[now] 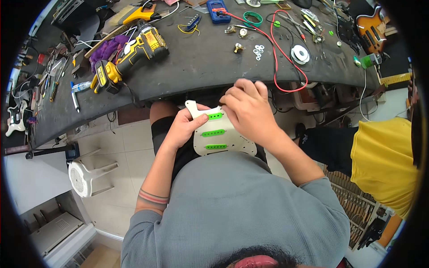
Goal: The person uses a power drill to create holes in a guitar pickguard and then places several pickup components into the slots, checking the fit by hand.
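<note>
A cream guitar pickguard [237,142] rests on my lap, tilted, below the front edge of the workbench. Three green single-coil pickups [213,132] sit in it, one below another. My left hand [181,128] grips its upper left side, the thumb lying over the face beside the top pickup and the fingers behind. At the upper right edge, my right hand [246,107] is closed, with fingers curled and pinched together. Whatever those fingertips hold, if anything, is hidden. The right hand and forearm cover part of the pickguard's right side.
On the dark workbench [196,67] lie a yellow cordless drill [145,44], a blue multimeter [218,11] with a red lead [273,49], several white washers [258,51], a potentiometer [239,48] and a solder spool [300,54]. A white stool [81,178] stands left; someone in yellow [380,161] is at right.
</note>
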`<state>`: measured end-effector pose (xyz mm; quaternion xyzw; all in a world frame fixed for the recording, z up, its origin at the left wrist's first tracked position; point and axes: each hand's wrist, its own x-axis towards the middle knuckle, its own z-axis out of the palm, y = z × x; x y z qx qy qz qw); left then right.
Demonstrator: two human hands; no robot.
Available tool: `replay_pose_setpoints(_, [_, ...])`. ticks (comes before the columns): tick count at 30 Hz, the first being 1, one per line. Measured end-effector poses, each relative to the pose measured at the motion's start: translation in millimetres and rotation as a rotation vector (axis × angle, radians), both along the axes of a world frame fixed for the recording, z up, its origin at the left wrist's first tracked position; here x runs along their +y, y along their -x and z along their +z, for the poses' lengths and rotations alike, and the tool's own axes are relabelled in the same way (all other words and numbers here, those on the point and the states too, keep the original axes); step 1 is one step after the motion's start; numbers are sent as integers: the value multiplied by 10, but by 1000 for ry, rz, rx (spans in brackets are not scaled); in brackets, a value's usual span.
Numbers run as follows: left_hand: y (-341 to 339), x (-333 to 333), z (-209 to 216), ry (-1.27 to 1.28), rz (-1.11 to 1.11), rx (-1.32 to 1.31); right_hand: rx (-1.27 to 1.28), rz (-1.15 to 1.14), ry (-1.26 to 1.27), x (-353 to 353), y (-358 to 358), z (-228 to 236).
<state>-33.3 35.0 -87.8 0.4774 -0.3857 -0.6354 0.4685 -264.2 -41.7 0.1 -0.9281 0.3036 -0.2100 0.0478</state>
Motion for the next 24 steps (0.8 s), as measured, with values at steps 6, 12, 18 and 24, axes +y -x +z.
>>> replay_pose_setpoints(6, [-20, 75, -62, 53, -12, 13, 8, 34, -144, 68, -45, -240])
replay_pose_setpoints(12, [-7, 103, -98, 71, 40, -70, 94, -13, -485, -28, -48, -161])
replay_pose_setpoints(18, [43, 156, -101, 85, 42, -23, 265, 82, -546, -243, -120, -76])
replay_pose_setpoints(24, [3, 209, -71, 83, 38, -72, 239, 128, -543, -243, -142, -64])
